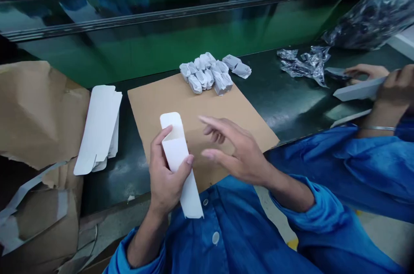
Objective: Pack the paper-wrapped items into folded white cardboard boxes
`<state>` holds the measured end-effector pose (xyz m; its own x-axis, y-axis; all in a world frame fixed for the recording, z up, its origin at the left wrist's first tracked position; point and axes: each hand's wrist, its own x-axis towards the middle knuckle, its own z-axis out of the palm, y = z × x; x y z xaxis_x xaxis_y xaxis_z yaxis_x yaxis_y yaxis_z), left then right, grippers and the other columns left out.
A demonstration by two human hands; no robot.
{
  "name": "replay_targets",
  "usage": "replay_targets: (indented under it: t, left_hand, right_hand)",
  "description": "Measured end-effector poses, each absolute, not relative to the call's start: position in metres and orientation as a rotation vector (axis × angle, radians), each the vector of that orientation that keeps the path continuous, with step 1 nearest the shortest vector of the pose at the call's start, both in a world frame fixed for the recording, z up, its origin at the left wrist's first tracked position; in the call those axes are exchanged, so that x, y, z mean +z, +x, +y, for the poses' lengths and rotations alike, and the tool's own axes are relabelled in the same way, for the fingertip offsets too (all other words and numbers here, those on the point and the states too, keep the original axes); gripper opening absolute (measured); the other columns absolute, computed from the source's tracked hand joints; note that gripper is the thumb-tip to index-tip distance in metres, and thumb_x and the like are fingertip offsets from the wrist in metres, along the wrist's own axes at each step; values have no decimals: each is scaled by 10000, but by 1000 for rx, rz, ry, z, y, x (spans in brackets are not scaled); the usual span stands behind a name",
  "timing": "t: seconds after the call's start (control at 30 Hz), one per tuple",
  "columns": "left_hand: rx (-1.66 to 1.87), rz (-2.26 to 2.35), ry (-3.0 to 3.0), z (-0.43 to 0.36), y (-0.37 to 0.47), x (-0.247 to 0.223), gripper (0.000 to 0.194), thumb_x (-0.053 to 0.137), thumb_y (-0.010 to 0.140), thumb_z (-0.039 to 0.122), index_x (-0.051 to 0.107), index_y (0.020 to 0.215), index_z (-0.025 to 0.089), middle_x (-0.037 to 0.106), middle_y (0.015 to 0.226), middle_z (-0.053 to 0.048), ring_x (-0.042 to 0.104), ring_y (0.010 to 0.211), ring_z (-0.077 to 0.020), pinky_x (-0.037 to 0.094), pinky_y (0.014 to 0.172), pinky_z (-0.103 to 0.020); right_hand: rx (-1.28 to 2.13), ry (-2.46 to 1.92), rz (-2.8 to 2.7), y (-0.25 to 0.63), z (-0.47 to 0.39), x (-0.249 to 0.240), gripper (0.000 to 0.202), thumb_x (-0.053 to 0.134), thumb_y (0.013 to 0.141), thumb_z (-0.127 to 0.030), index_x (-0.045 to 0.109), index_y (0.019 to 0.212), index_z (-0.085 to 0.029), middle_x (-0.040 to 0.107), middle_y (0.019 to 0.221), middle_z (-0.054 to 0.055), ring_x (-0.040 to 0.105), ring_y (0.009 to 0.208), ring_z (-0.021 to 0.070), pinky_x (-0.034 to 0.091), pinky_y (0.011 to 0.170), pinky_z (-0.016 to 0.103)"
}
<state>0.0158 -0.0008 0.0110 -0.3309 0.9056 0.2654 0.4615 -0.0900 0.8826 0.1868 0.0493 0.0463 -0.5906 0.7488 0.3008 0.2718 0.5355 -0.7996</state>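
My left hand [170,170] is wrapped round a long, narrow white paper box [181,166]. The box is tilted, its top flap standing up and its upper end unclosed. To its right, my right hand [236,149] hangs in the air with thumb and fingers apart, holding nothing. Beneath both hands lies a flat brown cardboard sheet [155,101]. A cluster of small paper-wrapped pieces [207,73] sits at the sheet's far edge. Left of the sheet is a stack of flattened white boxes [98,123].
A torn brown carton [39,110] stands at the left. Crumpled clear plastic [305,62] and a large plastic bag [371,15] lie on the dark bench at the right. There, a co-worker's hands [394,86] hold a white box. A green panel [161,45] rises behind the bench.
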Motion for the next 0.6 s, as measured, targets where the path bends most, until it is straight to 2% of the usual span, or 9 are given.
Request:
replay_targets:
  t: [0.07,0.17,0.27,0.33,0.4,0.47,0.6]
  left_hand:
    - [1429,1730,1595,-3,12,13,558,727,781,396,537,1280,232,604,1250,-87,646,1088,-247,563,867,-356]
    - [1417,1629,1563,-9,10,10,463,722,782,368,538,1186,237,655,1048,-48,692,892,-206,579,729,-319]
    - [1276,1466,1413,-12,10,7,416,685,819,362,473,1157,245,659,843,-3,683,664,-183,555,558,-294]
    - [1195,1459,1433,-12,10,7,407,678,815,358,456,1135,242,659,818,-1,672,622,-182,547,538,-297]
    - [1155,1538,1548,-11,10,9,411,694,791,355,471,1113,232,656,863,-17,668,643,-177,546,563,-301]
    - [1165,1620,1665,-9,10,10,410,695,780,342,484,1111,223,637,918,-30,667,697,-174,547,597,-299]
    - [1309,1659,1762,-6,16,7,518,717,755,299,450,1191,217,577,1033,-44,663,810,-165,542,615,-262]
  right_hand:
    - [1078,-719,-2070,185,62,51,353,629,937,-340,651,1257,-192,647,977,49,600,825,137,527,756,284]
    - [1310,-615,-1961,182,80,52,232,653,914,-274,711,1116,-176,634,872,18,584,778,113,494,707,247]
    - [1498,-744,-1590,180,95,51,254,609,941,-392,696,1035,-173,628,798,-5,571,661,83,474,608,213]
    - [1655,-776,-1473,177,103,50,368,591,926,-510,669,873,-155,602,719,-13,551,587,79,454,537,207]
    - [1822,-724,-1499,172,105,49,412,646,874,-549,624,751,-156,577,667,-24,543,575,84,445,517,206]
    - [1888,-661,-1532,168,103,49,357,724,827,-492,628,752,-156,601,704,-20,559,636,92,457,561,209]
    - [1854,-627,-1550,167,92,50,221,793,776,-264,677,929,-154,668,902,7,597,817,103,478,721,227]
